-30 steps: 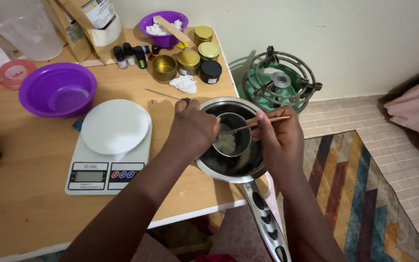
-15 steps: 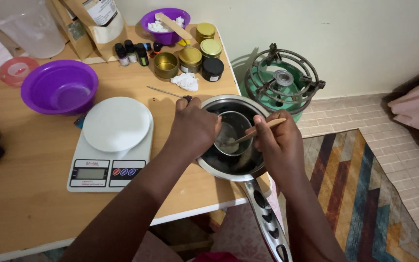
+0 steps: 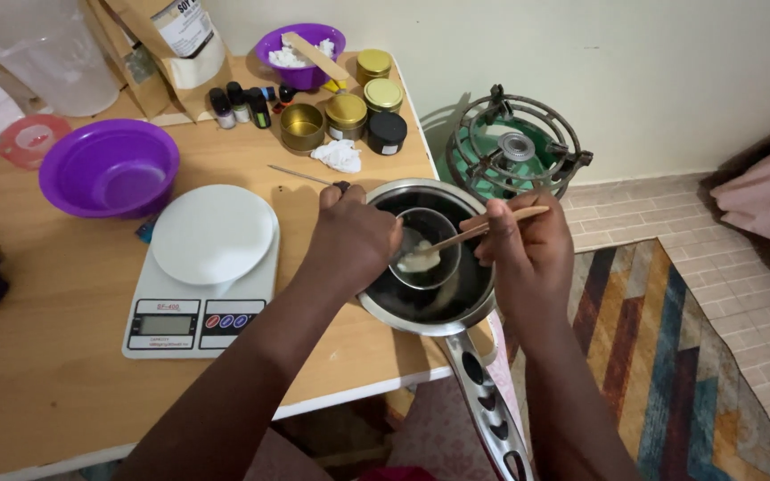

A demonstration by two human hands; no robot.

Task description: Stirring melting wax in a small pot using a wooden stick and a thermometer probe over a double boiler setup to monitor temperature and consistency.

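A steel pot (image 3: 385, 310) with a long perforated handle sits at the table's right edge. Inside it is a small metal cup (image 3: 430, 260) holding a pale, waxy lump. My left hand (image 3: 352, 239) grips the cup from the left, over the pot's rim. My right hand (image 3: 528, 245) holds a thin wooden stick (image 3: 483, 232) whose tip rests in the pale lump.
A white kitchen scale (image 3: 211, 267) lies left of the pot, a purple bowl (image 3: 109, 169) behind it. At the back stand gold tins (image 3: 347, 111), a black jar (image 3: 387, 132), small bottles (image 3: 241, 103) and a paper bag (image 3: 171, 44). A green gas burner (image 3: 514, 147) sits on the floor.
The wooden stick's tip has shifted slightly inside the cup as my right hand moved a little. My left hand keeps its hold on the cup.
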